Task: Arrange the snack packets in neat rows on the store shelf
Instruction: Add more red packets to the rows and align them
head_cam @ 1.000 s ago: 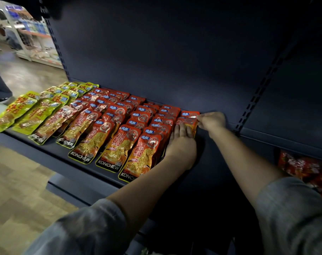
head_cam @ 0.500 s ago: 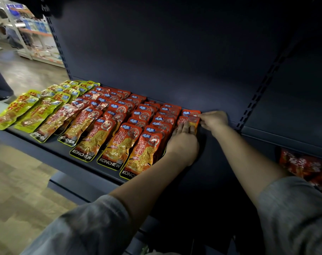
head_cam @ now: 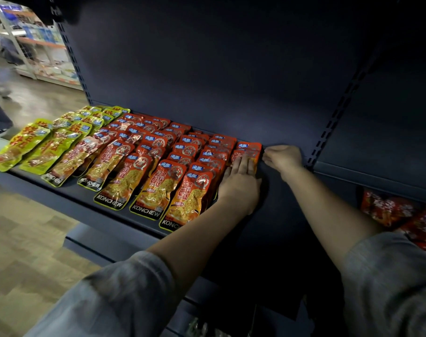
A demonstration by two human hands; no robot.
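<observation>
Orange-red snack packets (head_cam: 158, 171) lie in overlapping rows on the dark shelf (head_cam: 275, 215), with yellow packets (head_cam: 34, 147) in rows at the left end. My left hand (head_cam: 240, 183) lies flat with straight fingers on the rightmost row of red packets (head_cam: 248, 152). My right hand (head_cam: 283, 156) is at the back right corner of that row, its fingertips at the edge of the rearmost packet. Whether it pinches the packet is not plain.
The shelf's back panel (head_cam: 219, 69) rises behind the rows, and a slotted upright (head_cam: 333, 113) stands just right of my right hand. More red packets (head_cam: 401, 215) lie on a lower shelf at the right. Wooden floor and store aisle show at the left.
My hands have hardly shifted. The right hand has drawn slightly off the rear packet's corner; the left still presses the rightmost row. The view moved a little.
</observation>
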